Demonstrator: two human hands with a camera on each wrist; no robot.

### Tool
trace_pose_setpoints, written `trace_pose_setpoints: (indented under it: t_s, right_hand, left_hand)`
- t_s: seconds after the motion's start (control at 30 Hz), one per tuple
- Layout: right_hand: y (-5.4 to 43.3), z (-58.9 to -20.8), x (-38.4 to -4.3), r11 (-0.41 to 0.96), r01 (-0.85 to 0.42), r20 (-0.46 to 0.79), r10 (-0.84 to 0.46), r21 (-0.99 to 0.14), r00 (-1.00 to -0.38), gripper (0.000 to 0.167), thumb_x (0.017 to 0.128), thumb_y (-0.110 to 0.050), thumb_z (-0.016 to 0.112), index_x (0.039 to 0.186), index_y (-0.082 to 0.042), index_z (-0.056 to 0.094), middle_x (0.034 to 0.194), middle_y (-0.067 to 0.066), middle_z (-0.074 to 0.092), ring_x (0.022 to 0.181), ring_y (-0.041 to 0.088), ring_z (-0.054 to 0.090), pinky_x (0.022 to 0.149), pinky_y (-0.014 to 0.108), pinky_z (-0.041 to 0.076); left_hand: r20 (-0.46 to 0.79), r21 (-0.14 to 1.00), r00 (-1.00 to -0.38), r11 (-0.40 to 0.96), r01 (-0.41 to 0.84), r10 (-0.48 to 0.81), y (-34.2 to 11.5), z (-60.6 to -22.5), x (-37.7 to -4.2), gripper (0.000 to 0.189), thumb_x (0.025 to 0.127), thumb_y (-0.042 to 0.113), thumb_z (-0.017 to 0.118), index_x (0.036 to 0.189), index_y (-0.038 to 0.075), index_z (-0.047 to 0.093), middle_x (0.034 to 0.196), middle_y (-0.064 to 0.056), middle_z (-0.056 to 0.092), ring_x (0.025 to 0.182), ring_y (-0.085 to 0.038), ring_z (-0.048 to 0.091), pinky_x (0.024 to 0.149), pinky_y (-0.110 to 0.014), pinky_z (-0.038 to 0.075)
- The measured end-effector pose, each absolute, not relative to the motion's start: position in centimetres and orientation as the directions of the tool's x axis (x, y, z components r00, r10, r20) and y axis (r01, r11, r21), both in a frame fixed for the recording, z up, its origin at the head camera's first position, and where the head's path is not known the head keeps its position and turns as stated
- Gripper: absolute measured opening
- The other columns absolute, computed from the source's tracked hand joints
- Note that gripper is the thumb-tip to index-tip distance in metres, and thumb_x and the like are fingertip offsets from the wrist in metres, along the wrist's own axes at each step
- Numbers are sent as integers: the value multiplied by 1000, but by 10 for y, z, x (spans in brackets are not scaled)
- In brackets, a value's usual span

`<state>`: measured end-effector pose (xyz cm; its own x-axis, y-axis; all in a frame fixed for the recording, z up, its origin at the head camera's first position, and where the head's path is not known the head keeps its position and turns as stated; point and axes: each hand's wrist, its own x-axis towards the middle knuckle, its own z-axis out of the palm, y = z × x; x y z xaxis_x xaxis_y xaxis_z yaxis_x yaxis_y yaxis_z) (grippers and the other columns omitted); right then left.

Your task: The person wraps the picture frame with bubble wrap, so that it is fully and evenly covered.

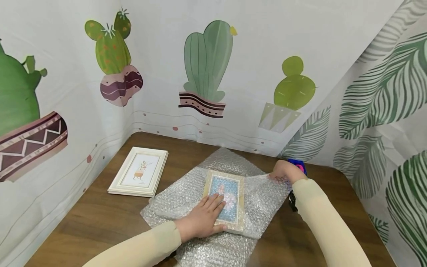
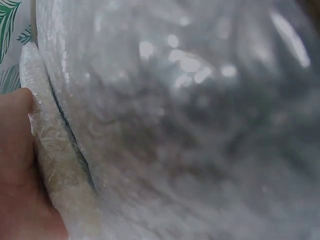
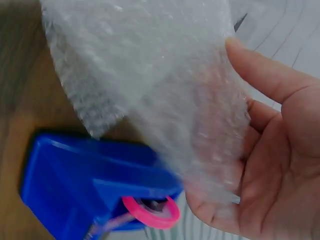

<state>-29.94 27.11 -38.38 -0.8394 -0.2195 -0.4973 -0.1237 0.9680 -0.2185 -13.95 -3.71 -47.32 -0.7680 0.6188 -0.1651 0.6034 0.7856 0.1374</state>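
A sheet of bubble wrap lies spread at an angle on the wooden table, with a picture frame in its middle. The frame has a pale wood-coloured border, a blue picture with pink flowers, and a layer of wrap over it. My left hand rests on the frame's lower left part, fingers extended. On the right, my right hand holds up a corner of the wrap. In the right wrist view, the bubble wrap passes between thumb and curled fingers. Wrap fills most of the left wrist view, blurred.
Cream-white picture frames lie stacked at the table's left. Beyond my right hand stands a blue plastic holder with a pink ring, which looks like a tape dispenser. A small black object lies under my right forearm. Cactus-printed cloth borders the table's back.
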Motion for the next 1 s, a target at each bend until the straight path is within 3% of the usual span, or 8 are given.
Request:
trace_pose_setpoints:
  t_s: [0.1, 0.17, 0.23, 0.37, 0.6, 0.8, 0.9, 1.0]
  right_hand:
    - [275, -386, -298, 904, -17, -507, -254, -426, -824, 36, 97, -19, 62, 62, -15, 53, 55, -9, 47, 51, 7, 40, 53, 22, 37]
    - [276, -385, -297, 802, 73, -507, -302, -593, -807, 26, 99, -17, 58, 73, -15, 58, 63, -10, 52, 56, 5, 45, 56, 22, 41]
    - [275, -387, -298, 664, 157, -492, -355, -731, -795, 20, 102, -16, 53, 84, -14, 60, 73, -10, 58, 66, 5, 53, 64, 23, 47]
    - [261, -398, -300, 505, 187, -421, -402, -843, -813, 17, 106, -22, 50, 96, -17, 63, 98, -11, 65, 99, 7, 61, 90, 27, 50]
    - [217, -426, -291, 377, 222, -333, -262, -899, -906, 21, 105, -29, 54, 113, -13, 65, 131, 5, 60, 134, 26, 47, 113, 52, 40]
    - [173, -446, -287, 426, 121, -264, -294, -896, -919, 39, 103, -19, 52, 127, 11, 59, 133, 26, 61, 116, 25, 61, 102, 40, 51]
    - [154, -449, -283, 496, 112, -263, -246, -861, -933, 37, 102, -19, 53, 124, 10, 62, 132, 26, 64, 120, 29, 62, 104, 41, 52]
    - [139, -452, -280, 550, 122, -255, -173, -826, -951, 32, 101, -18, 54, 115, 8, 67, 121, 24, 67, 109, 31, 64, 95, 40, 54]
  left_hand:
    - [-173, 118, -769, 788, 605, 616, -37, -472, -140, 79, 102, 65, 39, 162, 13, 32, 173, -5, 24, 161, -22, 22, 131, -46, 24]
    - [-165, 108, -767, 784, 611, 621, -38, -471, -140, 79, 102, 65, 40, 161, 13, 32, 172, -4, 26, 160, -21, 25, 131, -45, 24]
    - [-153, 107, -765, 780, 617, 626, -40, -472, -142, 79, 102, 64, 41, 161, 12, 33, 171, -4, 27, 160, -21, 26, 130, -44, 25]
    - [-135, 115, -757, 769, 629, 640, -43, -474, -143, 77, 103, 63, 42, 161, 12, 33, 171, -5, 28, 159, -21, 28, 130, -44, 26]
    - [-130, 141, -731, 742, 655, 670, -43, -477, -145, 77, 103, 62, 42, 162, 13, 31, 171, -3, 27, 160, -20, 26, 130, -45, 26]
    - [-139, 163, -719, 731, 662, 681, -45, -480, -149, 77, 103, 62, 42, 162, 13, 31, 171, -3, 27, 160, -20, 25, 130, -47, 25]
    - [-142, 155, -713, 726, 669, 687, -46, -483, -151, 78, 103, 63, 40, 162, 14, 30, 172, -2, 26, 161, -20, 23, 130, -47, 24]
    - [-139, 148, -706, 720, 678, 694, -45, -485, -153, 77, 103, 63, 40, 162, 14, 31, 171, -3, 27, 160, -20, 24, 130, -47, 25]
